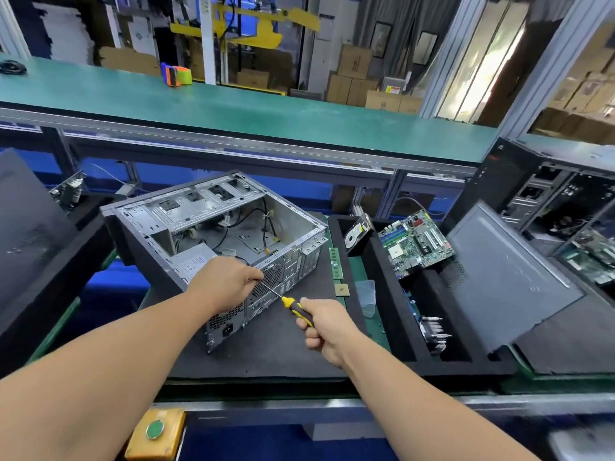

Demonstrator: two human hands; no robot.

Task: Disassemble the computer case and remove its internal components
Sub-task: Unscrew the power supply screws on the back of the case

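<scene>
Far left on the tabletop (233, 354), a dark side panel (30, 234) leans up, well apart from the work. Next comes the computer case (213, 227), lying on its side on the black mat with its open face up and its rear panel turned toward you. Most of it looks stripped out; loose cables and the power supply (193, 261) in the near-left corner remain inside.

Your left hand (229, 281) rests on the top edge of the rear panel, just above the fan grille, fingers curled over the rim and at the shaft's tip. Whether they pinch the tip or a screw, you cannot tell.

The screwdriver (293, 304) runs on a diagonal: its thin shaft points up and left to the rear panel under your left fingers, its yellow-and-black handle down and right. Your right hand (322, 327) is wrapped tight around that handle, the grip fully closed on it.

So the fastener lies up and left of your right grip, along the tool's long axis, and your left hand is the nearer one to it. I judge you are working a rear-panel screw, probably one holding the power supply; keep the shaft in line with the screw.

Further right sit a memory stick (336, 264), a hard drive (357, 232) and the motherboard (416, 244) in the black tray (376, 261), then another panel (506, 274).
</scene>
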